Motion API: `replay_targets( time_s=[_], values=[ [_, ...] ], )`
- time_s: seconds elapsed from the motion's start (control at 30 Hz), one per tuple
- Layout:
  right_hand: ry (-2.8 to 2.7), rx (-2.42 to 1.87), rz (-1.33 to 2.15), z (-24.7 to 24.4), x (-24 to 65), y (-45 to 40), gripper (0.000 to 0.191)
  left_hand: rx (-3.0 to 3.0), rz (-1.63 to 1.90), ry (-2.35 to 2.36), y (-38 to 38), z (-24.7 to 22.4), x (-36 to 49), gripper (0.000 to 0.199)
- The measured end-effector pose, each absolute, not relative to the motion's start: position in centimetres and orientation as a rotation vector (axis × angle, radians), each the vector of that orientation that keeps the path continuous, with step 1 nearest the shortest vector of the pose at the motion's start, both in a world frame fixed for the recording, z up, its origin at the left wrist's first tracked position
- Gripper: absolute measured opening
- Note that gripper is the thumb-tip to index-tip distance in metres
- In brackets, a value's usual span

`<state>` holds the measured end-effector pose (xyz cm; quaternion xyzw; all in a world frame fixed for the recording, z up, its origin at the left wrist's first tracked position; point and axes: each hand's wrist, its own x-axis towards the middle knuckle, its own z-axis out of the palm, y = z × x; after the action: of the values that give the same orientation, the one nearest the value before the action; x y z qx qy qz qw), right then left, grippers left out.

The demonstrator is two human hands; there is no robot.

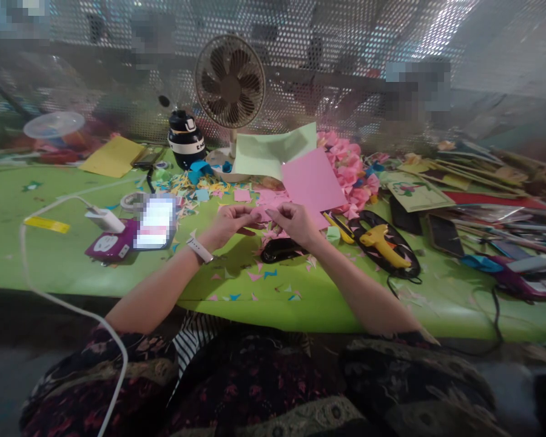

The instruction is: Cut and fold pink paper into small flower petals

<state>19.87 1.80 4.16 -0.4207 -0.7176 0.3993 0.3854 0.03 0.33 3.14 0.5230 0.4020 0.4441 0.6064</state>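
Observation:
Above the green table, my left hand (235, 221) and my right hand (295, 221) are close together, fingertips almost meeting. Thumb and fingers of each hand are pinched together. Whatever they pinch is small and blends with the pink paper scraps (273, 198) behind, so I cannot make it out. A shiny black object (282, 249) lies under my right hand, partly covered by it. Just beyond the hands, a pink paper sheet (313, 179) leans over a pale green sheet (268, 152). A yellow cutter knife (339, 227) lies right of my right wrist.
Right of the hands, a yellow glue gun (386, 246) rests on a black oval tray (363, 221). Pink paper flowers (346, 164) are heaped behind. A fan (230, 85) and black jug (186, 142) stand at the back. Left are a lit phone (155, 223) and white cable (73, 305).

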Motion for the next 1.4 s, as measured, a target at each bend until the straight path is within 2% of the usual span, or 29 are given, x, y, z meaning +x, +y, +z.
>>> replay_targets(
  time_s=[0.4,0.87,1.03,1.4],
  values=[
    [-1.831,-1.006,1.087,4.3,20.1,1.9,0.046,1.239,1.031,0.936,0.6,2.7,-0.2,0.023],
    [-1.825,-1.001,1.076,3.9,20.0,2.2,0.046,1.289,1.004,1.028,0.6,3.1,-0.5,0.028],
    [-1.843,-1.020,1.080,4.3,20.2,2.2,0.037,1.320,1.000,1.021,0.8,3.0,-0.4,0.035],
    [-1.890,-0.939,1.150,3.5,20.5,3.0,0.029,1.369,0.949,0.947,0.7,2.6,-0.4,0.031]
  ],
)
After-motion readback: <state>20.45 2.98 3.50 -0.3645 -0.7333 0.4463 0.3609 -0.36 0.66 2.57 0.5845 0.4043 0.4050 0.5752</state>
